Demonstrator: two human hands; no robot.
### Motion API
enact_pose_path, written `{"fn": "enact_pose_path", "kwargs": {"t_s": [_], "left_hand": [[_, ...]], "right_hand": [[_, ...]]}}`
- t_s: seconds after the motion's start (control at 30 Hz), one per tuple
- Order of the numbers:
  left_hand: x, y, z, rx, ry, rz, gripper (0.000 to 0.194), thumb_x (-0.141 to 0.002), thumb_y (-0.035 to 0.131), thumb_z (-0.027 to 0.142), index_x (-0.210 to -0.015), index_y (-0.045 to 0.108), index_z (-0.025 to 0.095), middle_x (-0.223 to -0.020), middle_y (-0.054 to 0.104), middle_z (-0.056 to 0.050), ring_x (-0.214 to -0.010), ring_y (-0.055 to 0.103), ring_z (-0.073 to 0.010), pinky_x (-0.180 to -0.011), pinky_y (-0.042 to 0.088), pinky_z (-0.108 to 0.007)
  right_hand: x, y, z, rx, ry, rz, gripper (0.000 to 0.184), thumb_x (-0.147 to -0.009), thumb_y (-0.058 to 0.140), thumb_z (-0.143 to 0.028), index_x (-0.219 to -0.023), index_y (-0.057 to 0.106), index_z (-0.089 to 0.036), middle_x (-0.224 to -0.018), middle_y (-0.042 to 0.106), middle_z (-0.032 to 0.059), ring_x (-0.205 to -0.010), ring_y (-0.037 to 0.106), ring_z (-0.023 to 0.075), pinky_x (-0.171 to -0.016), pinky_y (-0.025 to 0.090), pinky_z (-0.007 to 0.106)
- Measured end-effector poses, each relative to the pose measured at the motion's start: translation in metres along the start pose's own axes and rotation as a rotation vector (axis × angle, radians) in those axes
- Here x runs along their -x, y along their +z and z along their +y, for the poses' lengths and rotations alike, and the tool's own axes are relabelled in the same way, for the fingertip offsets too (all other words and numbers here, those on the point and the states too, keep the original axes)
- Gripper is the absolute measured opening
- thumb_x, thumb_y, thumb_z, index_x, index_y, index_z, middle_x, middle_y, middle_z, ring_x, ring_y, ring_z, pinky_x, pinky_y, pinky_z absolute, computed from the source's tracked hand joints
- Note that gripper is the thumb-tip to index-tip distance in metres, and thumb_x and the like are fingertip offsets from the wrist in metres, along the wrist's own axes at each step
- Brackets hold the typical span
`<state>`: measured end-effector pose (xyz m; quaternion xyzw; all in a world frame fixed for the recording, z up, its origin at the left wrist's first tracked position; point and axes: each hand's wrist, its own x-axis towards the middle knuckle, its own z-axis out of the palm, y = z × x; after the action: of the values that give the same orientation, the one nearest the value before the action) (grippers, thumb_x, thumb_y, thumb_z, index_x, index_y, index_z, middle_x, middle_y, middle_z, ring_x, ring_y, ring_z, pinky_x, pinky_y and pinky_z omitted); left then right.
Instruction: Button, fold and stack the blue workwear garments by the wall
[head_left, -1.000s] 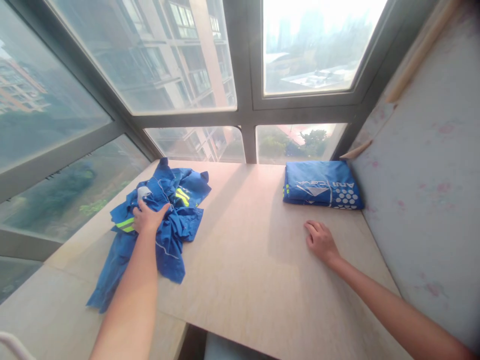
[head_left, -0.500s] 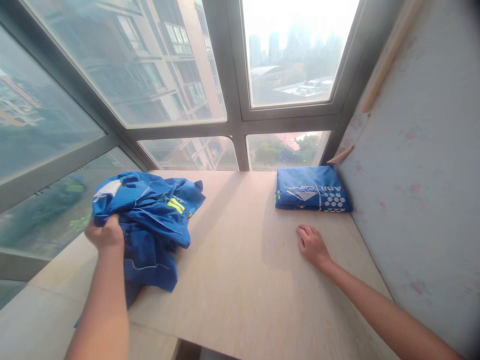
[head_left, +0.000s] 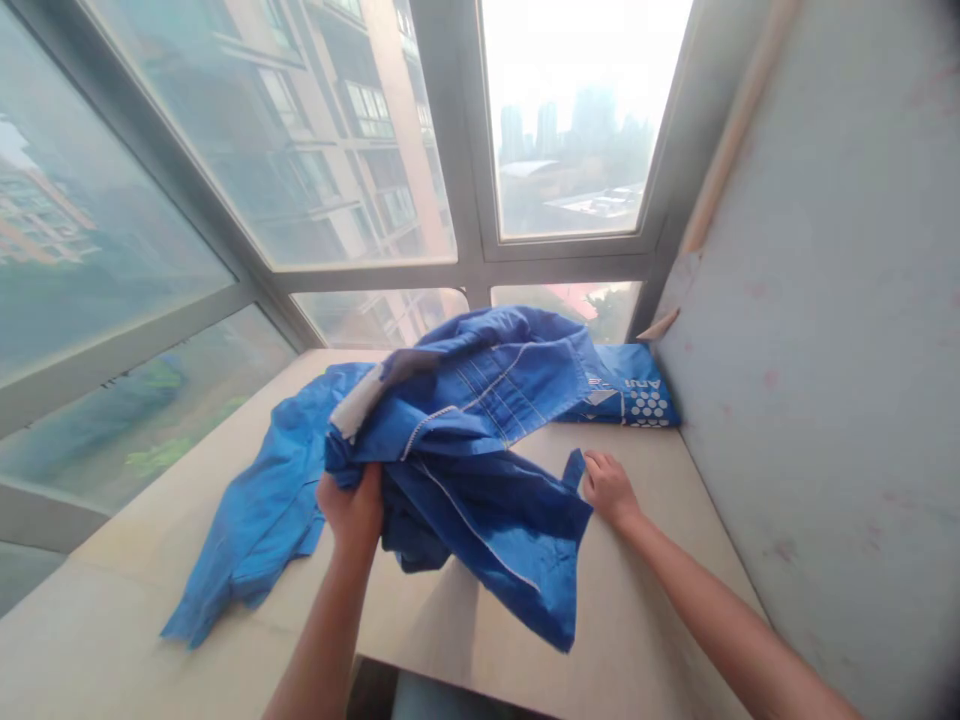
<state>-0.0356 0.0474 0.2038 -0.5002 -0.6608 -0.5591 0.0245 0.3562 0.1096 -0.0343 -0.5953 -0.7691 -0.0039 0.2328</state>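
Hanging above the middle of the bench: a loosely bunched blue woven-fabric garment with white seam stitching (head_left: pixel 480 400), tilted, upper part arched over, lower corner drooping toward the near edge. A pale whitish patch (head_left: pixel 356 408) shows along its left end, just above the grip.

Left hand (head_left: pixel 352 505): thumb and fingers curled tight round a gathered bunch at that end, appears to carry most of the weight. Right hand (head_left: pixel 611 487): fingers bent, tips right at a small blue fabric tab (head_left: pixel 574 470) on the garment's right side. Can't tell if it's pinched or only touched.

Handling, my read: one-ended grip lets the cloth swing and twist. Get a firm pinch on the right edge, then spread the hands at even height so the folds drop out. Grip edges or seams, not a wad. Watch the far edge, it could drag on what's behind.

Left, on the bench: limp, creased blue cloth with a long sleeve-like end (head_left: pixel 255 520). Can't tell if it's separate, held garment covers the join. Far right: flat folded blue bundle with white print (head_left: pixel 651 398), partly covered from view.

Around: pale wood-look bench top (head_left: pixel 630 640), grey window frame (head_left: pixel 465 200), whitish wall (head_left: pixel 825 300) on the right.
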Motion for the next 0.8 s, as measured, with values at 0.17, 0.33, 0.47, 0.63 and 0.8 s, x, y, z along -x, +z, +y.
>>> {"fn": "enact_pose_path", "kwargs": {"t_s": [0.17,0.33,0.47,0.63,0.8], "left_hand": [[0.119,0.022,-0.035,-0.347,0.381,-0.335,0.037,-0.080,0.057,0.019,-0.116,0.066,0.020,-0.095,0.065,-0.008,-0.090,0.060,-0.0242,-0.082,0.048,-0.038],[0.209,0.038,-0.042,-0.447,0.514,-0.773,0.068,-0.072,0.057,0.008,-0.138,0.054,0.027,-0.123,0.061,-0.009,-0.115,0.054,-0.0280,-0.098,0.041,-0.043],[0.218,0.043,-0.042,-0.445,0.468,-0.793,0.064,-0.077,0.059,0.014,-0.138,0.053,0.028,-0.126,0.059,-0.009,-0.116,0.053,-0.0278,-0.100,0.039,-0.043],[0.215,0.043,-0.043,-0.444,0.449,-0.758,0.062,-0.078,0.060,0.014,-0.138,0.054,0.028,-0.125,0.060,-0.009,-0.116,0.053,-0.0273,-0.101,0.037,-0.043],[0.219,0.041,-0.043,-0.419,0.426,-0.740,0.061,-0.078,0.059,0.014,-0.137,0.055,0.028,-0.123,0.060,-0.009,-0.115,0.053,-0.0272,-0.101,0.038,-0.043]], "right_hand": [[-0.001,-0.002,0.001,0.015,-0.010,-0.023,0.027,-0.081,0.052,-0.010,-0.103,0.066,-0.016,-0.111,0.065,0.0122,-0.107,0.054,0.0252,-0.094,0.040,0.034],[-0.003,-0.001,0.001,0.016,-0.002,0.013,0.037,-0.080,0.050,-0.007,-0.113,0.064,-0.017,-0.121,0.063,0.0112,-0.111,0.054,0.0248,-0.095,0.040,0.034],[-0.002,-0.002,0.000,0.018,0.023,0.027,0.034,-0.083,0.049,-0.008,-0.112,0.065,-0.017,-0.119,0.064,0.0111,-0.111,0.054,0.0247,-0.096,0.041,0.034],[0.003,-0.005,-0.006,0.017,0.055,0.053,0.030,-0.086,0.048,-0.011,-0.110,0.065,-0.016,-0.114,0.066,0.0114,-0.105,0.056,0.0242,-0.094,0.041,0.034],[0.012,-0.007,-0.016,0.003,0.100,0.097,0.037,-0.092,0.043,-0.017,-0.124,0.059,-0.012,-0.110,0.068,0.0134,-0.100,0.059,0.0231,-0.091,0.043,0.034]]}}
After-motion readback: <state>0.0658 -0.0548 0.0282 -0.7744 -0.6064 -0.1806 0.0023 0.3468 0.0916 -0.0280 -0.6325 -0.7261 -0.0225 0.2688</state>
